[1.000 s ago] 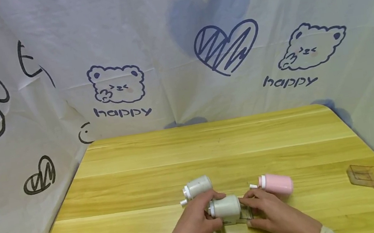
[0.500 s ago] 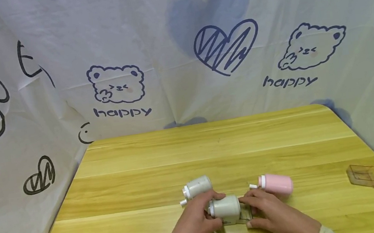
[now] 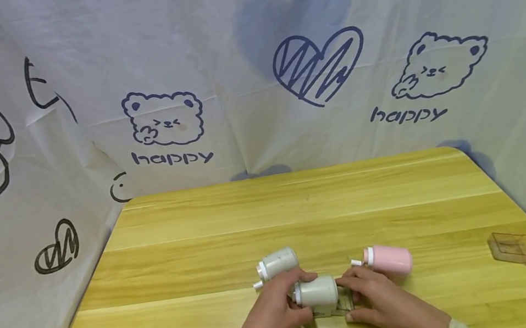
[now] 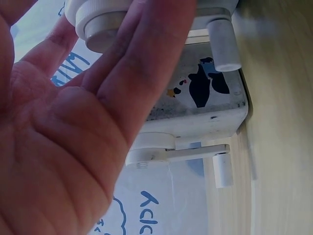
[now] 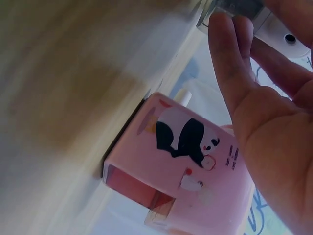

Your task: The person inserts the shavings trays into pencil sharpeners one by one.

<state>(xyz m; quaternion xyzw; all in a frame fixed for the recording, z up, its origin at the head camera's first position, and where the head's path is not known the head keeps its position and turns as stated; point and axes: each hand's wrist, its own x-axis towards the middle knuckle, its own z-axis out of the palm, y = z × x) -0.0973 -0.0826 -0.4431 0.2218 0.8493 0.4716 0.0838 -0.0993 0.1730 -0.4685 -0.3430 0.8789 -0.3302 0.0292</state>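
Left hand point(image 3: 273, 315) has a solid hold on the pale grey crank gadget point(image 3: 319, 291), thumb on the near side, fingers on the far side. Right hand point(image 3: 386, 300) pinches the clear drawer point(image 3: 345, 303) poking out of its right end. Gadget's sitting on the wood-look table point(image 3: 298, 203), right between both hands. Just behind the left fingers there's a second grey one point(image 3: 280, 262), then a pink one point(image 3: 391, 260) past the right hand. Way off right: a see-through amber box point(image 3: 513, 256).
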